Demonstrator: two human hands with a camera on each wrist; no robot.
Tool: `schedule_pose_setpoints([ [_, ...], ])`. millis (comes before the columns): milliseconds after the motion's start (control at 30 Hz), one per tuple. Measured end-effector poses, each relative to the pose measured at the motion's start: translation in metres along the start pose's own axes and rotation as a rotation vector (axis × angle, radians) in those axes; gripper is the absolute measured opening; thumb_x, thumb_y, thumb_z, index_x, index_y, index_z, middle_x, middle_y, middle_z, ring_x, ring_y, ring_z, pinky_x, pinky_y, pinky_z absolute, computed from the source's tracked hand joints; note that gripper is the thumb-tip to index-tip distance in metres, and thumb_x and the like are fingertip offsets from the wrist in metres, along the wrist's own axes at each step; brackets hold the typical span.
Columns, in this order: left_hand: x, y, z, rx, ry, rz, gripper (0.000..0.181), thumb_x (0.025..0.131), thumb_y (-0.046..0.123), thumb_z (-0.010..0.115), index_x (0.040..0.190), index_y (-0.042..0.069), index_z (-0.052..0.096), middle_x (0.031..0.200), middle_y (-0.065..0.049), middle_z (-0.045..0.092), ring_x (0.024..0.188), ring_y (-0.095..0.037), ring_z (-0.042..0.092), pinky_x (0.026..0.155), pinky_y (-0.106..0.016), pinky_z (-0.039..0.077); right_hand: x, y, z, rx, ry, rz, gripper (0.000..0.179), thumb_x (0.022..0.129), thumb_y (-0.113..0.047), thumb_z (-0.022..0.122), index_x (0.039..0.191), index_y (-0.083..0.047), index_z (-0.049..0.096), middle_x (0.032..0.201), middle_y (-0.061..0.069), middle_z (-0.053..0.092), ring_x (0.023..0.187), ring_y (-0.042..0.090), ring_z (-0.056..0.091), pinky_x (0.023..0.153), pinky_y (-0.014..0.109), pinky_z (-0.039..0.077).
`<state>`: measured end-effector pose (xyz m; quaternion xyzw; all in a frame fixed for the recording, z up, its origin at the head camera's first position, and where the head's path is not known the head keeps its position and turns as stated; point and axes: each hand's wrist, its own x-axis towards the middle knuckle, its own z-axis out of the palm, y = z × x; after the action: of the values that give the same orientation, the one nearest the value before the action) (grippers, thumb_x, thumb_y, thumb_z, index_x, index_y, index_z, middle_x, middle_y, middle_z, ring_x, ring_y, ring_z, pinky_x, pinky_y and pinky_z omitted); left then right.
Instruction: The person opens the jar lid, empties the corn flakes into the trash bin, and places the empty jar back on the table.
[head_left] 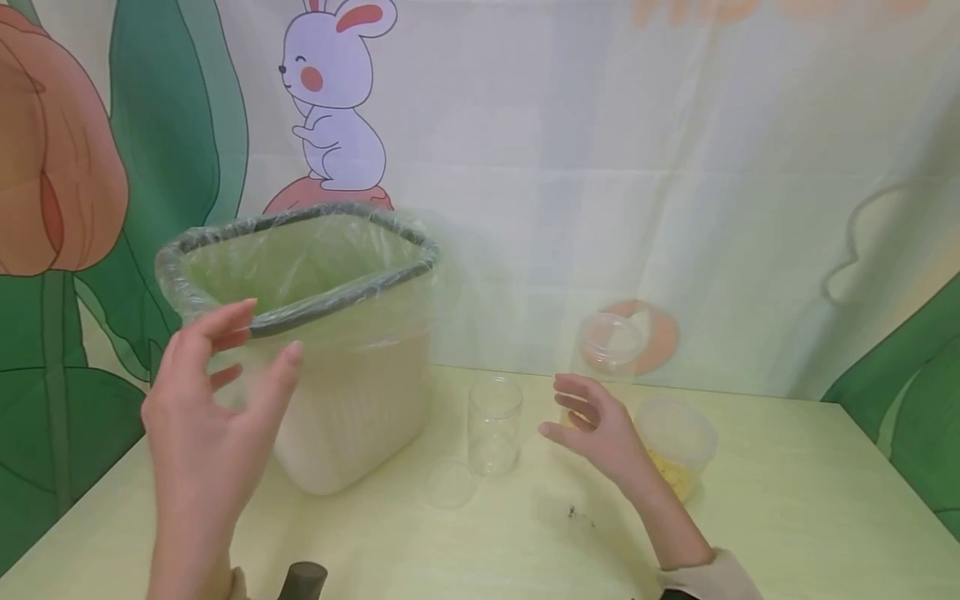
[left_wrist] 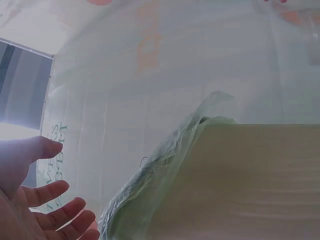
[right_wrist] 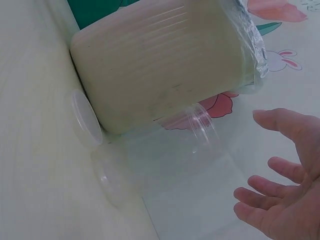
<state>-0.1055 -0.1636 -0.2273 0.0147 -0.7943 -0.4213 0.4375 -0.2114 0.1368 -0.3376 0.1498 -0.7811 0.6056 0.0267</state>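
Note:
My left hand (head_left: 210, 404) is raised in front of a pale bin (head_left: 356, 408), fingers apart and loosely bent, with nothing in its grasp. A clear plastic bag (head_left: 390, 308) lines the bin under a dark rim. My right hand (head_left: 603, 433), relaxed and holding nothing, hovers right of a clear jar (head_left: 495, 425). A round clear lid (head_left: 451, 485) lies flat in front of that jar. Behind the right hand stands another clear jar (head_left: 611, 337), its lower part partly hidden. A translucent tub (head_left: 686, 429) with yellow pieces (head_left: 670, 475) sits beyond the right wrist, partly covered by it.
Small dark bits (head_left: 572, 512) lie on the pale yellow table (head_left: 495, 550). A dark round-ended object (head_left: 303, 579) shows at the bottom edge, left of centre. A printed cloth (head_left: 510, 183) with a rabbit and flowers hangs behind the table.

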Motion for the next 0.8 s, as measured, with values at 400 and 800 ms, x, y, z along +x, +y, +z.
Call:
schedule_pose_setpoints([
  [400,-0.007,0.005,0.015,-0.003,-0.084,0.075,0.042,0.079,0.011,0.070,0.118,0.006,0.057,0.112,-0.008,0.058,0.102,-0.017,0.050,0.080,-0.015,0.038,-0.003,-0.011,-0.011,0.012,0.032,-0.020,0.060,0.076,-0.007,0.072,0.129,-0.002,0.043,0.130,0.014,0.047,0.121,0.028,0.045,0.101,0.036,0.035],
  [800,-0.018,0.006,0.039,0.003,-0.150,0.188,0.041,0.076,0.012,0.072,0.114,0.003,0.058,0.107,-0.013,0.059,0.099,-0.025,0.052,0.079,-0.039,0.043,-0.007,-0.025,-0.026,0.016,0.066,-0.073,0.060,0.077,-0.005,0.071,0.129,0.002,0.041,0.131,0.017,0.045,0.121,0.027,0.045,0.100,0.032,0.036],
])
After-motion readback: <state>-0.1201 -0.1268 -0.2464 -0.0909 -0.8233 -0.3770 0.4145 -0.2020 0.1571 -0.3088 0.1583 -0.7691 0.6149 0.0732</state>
